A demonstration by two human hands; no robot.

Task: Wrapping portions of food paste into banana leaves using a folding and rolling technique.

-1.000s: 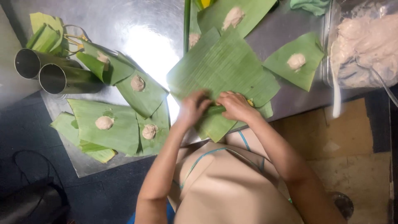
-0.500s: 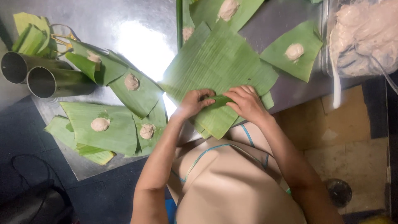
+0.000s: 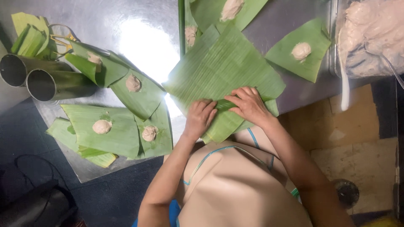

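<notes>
A large green banana leaf [image 3: 225,69] lies on the steel table [image 3: 139,25], its near end hanging over the front edge. My left hand [image 3: 199,118] and my right hand [image 3: 247,105] press down on that near end, fingers curled around a fold of leaf between them. What the fold wraps is hidden. Other leaf pieces carry a pale dough lump each: one [image 3: 102,126] at the left, one [image 3: 301,51] at the right.
Two metal cylinders [image 3: 46,82] lie at the left edge beside folded leaf strips [image 3: 27,38] and scissors [image 3: 59,35]. A clear container of pale dough [image 3: 370,35] stands at the far right. A black bag [image 3: 33,206] sits on the floor.
Both hands have rolled the near end of the big leaf further away from my body, and the fold between them is tighter. The view has shifted slightly.
</notes>
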